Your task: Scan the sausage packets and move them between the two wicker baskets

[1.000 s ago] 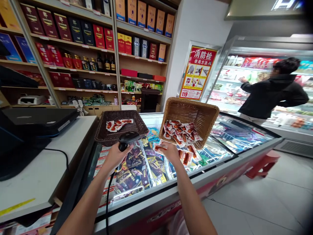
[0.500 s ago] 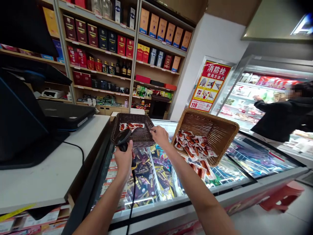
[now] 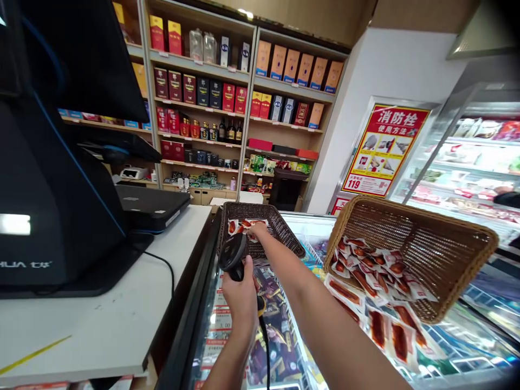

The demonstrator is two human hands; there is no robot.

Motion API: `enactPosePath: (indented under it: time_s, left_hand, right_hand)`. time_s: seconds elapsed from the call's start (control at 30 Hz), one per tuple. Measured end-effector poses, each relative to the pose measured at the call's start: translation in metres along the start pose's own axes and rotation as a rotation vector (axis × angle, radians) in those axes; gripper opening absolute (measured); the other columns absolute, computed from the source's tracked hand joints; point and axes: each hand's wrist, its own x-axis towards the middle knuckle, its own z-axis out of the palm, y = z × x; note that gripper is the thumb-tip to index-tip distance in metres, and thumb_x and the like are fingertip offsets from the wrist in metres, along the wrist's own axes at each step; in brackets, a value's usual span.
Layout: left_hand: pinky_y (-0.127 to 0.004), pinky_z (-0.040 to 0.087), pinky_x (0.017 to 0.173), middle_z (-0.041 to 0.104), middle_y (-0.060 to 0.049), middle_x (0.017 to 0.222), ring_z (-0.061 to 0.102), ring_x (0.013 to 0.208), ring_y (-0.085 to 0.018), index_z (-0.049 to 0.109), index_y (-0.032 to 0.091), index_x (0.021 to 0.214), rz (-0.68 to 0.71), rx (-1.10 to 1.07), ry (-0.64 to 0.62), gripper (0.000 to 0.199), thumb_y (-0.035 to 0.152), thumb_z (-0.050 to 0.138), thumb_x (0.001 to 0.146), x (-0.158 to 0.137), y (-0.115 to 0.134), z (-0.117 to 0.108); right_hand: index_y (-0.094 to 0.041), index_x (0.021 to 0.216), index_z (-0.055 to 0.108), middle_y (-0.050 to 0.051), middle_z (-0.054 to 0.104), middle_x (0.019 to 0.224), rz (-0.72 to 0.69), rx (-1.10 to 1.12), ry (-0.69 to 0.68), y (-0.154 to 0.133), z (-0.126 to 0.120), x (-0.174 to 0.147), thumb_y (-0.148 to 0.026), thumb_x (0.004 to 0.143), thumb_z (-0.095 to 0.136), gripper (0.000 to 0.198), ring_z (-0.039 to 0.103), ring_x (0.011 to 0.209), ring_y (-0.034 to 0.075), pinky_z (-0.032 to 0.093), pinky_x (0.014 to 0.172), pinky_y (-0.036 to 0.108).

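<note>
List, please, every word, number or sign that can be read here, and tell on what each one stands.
"消防栓": poster
"使用方法": poster
"119": poster
"灭", the rest covered by the light basket: lower sign
"HUA 七华", left end cut off: terminal
"3.00": price tag
"郎", it seems: red boxes
Too small or blurred: other boxes, packs, the poster's fine print.

the tan basket [image 3: 444, 246] looks rough and woven, the packets [image 3: 400, 340] glossy plastic, the scanner [image 3: 233, 251] smooth plastic

The poster [image 3: 385, 149] reads 消防栓 (119 below).
</note>
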Motion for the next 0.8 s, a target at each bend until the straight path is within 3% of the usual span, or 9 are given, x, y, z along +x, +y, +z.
enactPosePath:
  time_s: [0.1, 0.27, 0.4, 0.5, 0.63, 0.8]
  left_hand:
    - [-0.027, 0.043, 0.043, 0.049, 0.008, 0.053, 0.051, 0.044, -0.014, 0.051, 0.023, 0.09, 0.02, -0.023, -0.018, 0.041, 0.059, 0.07, 0.082, -0.002, 0.004, 0.0]
    - [-0.026, 0.041, 0.043, 0.049, 0.008, 0.053, 0.049, 0.043, -0.012, 0.048, 0.024, 0.086, 0.067, -0.021, -0.063, 0.041, 0.057, 0.071, 0.081, -0.001, 0.007, 0.0]
    - [-0.026, 0.041, 0.043, 0.051, 0.008, 0.054, 0.051, 0.043, -0.012, 0.047, 0.024, 0.084, 0.103, 0.024, -0.149, 0.043, 0.058, 0.072, 0.078, -0.002, 0.008, 0.002]
    - [-0.024, 0.037, 0.04, 0.049, 0.008, 0.051, 0.047, 0.04, -0.011, 0.048, 0.023, 0.082, 0.092, 0.036, -0.267, 0.046, 0.057, 0.077, 0.072, -0.007, 0.012, 0.004]
    - [-0.023, 0.032, 0.038, 0.048, 0.008, 0.049, 0.041, 0.037, -0.009, 0.049, 0.022, 0.077, 0.082, 0.149, -0.535, 0.048, 0.058, 0.079, 0.068, -0.017, 0.019, 0.003]
    - [-0.023, 0.029, 0.038, 0.048, 0.008, 0.046, 0.04, 0.035, -0.01, 0.051, 0.022, 0.076, 0.084, 0.355, -0.762, 0.052, 0.064, 0.081, 0.066, -0.025, 0.021, 0.001]
  right_hand:
    - [-0.018, 0.065, 0.072, 0.012, 0.075, 0.07, 0.061, -0.049, -0.027, 0.011, -0.02, -0.004, -0.011, 0.049, 0.09, 0.025, 0.073, 0.066, 0.027, 0.058, 0.061, 0.035]
    - [-0.02, 0.067, 0.069, 0.005, 0.072, 0.065, -0.025, -0.013, 0.017, 0.045, -0.075, -0.034, -0.035, 0.065, 0.087, 0.024, 0.07, 0.062, 0.02, 0.053, 0.057, 0.027]
    - [-0.023, 0.08, 0.073, 0.003, 0.077, 0.081, -0.111, 0.191, 0.196, 0.083, -0.122, -0.092, -0.034, 0.075, 0.075, 0.013, 0.072, 0.076, 0.021, 0.054, 0.068, 0.028]
    - [-0.024, 0.095, 0.075, 0.004, 0.079, 0.096, -0.162, 0.336, 0.303, 0.11, -0.145, -0.146, -0.04, 0.081, 0.069, 0.022, 0.073, 0.088, 0.024, 0.055, 0.079, 0.034]
    - [-0.021, 0.107, 0.074, 0.009, 0.078, 0.108, -0.188, 0.4, 0.504, 0.14, -0.147, -0.201, -0.049, 0.091, 0.059, 0.035, 0.071, 0.099, 0.027, 0.054, 0.092, 0.041]
    - [-0.021, 0.108, 0.071, 0.012, 0.076, 0.107, -0.266, 0.391, 0.712, 0.164, -0.124, -0.223, -0.048, 0.098, 0.053, 0.034, 0.07, 0.102, 0.027, 0.055, 0.094, 0.043]
